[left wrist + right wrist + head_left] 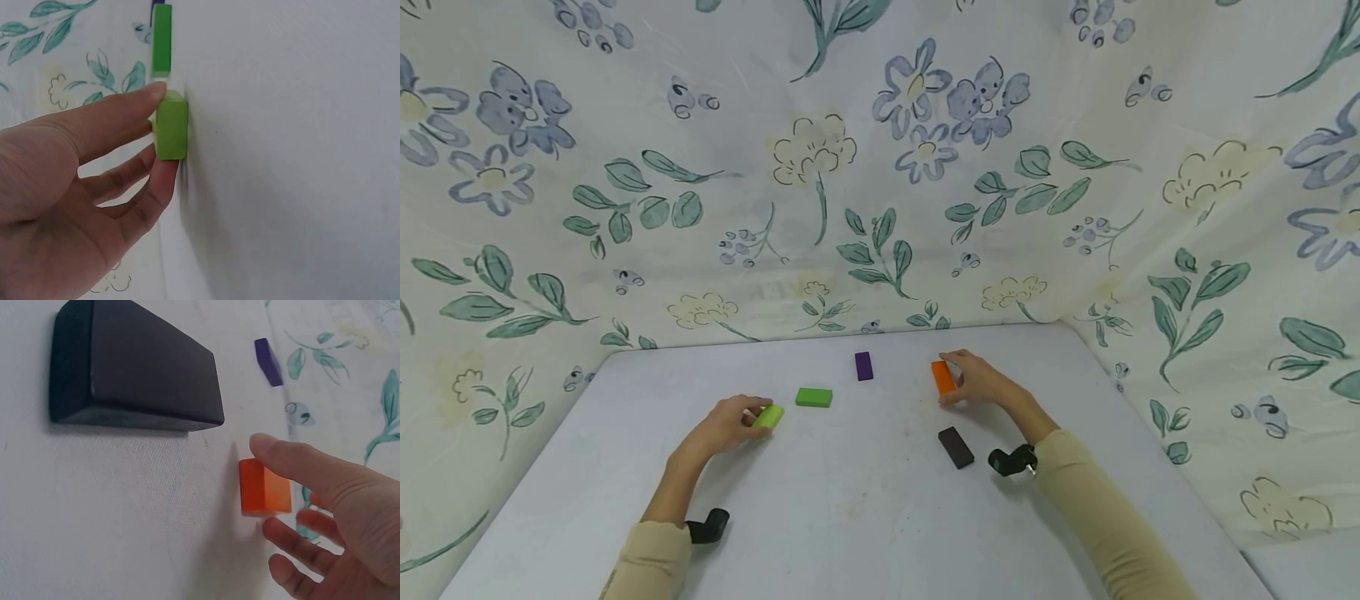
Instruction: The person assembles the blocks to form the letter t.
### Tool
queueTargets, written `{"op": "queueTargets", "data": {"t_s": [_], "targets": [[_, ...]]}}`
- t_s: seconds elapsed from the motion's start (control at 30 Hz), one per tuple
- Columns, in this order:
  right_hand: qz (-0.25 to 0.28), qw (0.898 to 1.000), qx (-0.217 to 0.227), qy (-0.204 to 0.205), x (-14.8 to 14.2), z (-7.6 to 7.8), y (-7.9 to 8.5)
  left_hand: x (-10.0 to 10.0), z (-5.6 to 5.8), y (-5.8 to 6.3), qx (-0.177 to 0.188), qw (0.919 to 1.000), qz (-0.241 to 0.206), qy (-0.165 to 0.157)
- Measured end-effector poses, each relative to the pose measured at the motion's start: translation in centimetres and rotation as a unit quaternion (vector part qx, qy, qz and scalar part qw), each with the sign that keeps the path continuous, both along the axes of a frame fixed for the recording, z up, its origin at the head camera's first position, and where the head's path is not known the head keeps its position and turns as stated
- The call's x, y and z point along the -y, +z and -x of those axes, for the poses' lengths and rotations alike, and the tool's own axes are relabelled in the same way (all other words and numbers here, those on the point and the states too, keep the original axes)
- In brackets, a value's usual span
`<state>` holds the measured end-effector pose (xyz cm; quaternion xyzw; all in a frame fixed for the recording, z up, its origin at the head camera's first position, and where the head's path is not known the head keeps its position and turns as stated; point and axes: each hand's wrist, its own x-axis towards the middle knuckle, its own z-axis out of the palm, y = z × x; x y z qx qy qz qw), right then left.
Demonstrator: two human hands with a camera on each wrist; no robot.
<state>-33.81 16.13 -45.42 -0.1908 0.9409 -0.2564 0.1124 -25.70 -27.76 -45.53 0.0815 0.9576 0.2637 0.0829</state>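
My left hand (730, 425) pinches a lime-green block (172, 130) between thumb and fingers, low over the white table. Just beyond it lies a darker green block (814, 397), which appears above the fingertips in the left wrist view. On the right, an orange block (943, 378) sits on the table inside the spread thumb and fingers of my right hand (981, 382). In the right wrist view the thumb overlaps the orange block's upper edge, and the other fingertips are just below it. A black block (147, 365) lies nearer me than the right hand.
A dark purple block (864, 366) lies toward the back of the white table (850, 517). Behind and to the right of the table hangs a flowered cloth (737, 183). Black devices (709, 527) are strapped at both wrists, by the beige sleeves.
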Motion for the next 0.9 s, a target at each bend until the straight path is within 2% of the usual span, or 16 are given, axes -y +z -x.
{"op": "queueTargets", "data": {"t_s": [0.2, 0.47, 0.67, 0.9], "targets": [[0.007, 1.0, -0.008, 0.011, 0.1, 0.35, -0.73, 0.3, -0.26, -0.49, -0.01, 0.9997, -0.024, 0.003], [0.011, 1.0, 0.002, 0.005, 0.41, 0.42, -0.49, 0.36, -0.52, -0.63, -0.008, 0.9987, -0.044, 0.024], [0.018, 1.0, 0.011, 0.001, 0.41, 0.54, -0.64, 0.46, -0.48, -1.0, -0.005, 0.9985, -0.049, 0.025], [0.015, 1.0, 0.004, 0.01, 0.22, 0.59, -0.61, 0.46, -0.48, -0.89, -0.008, 0.9982, -0.056, 0.021]]}}
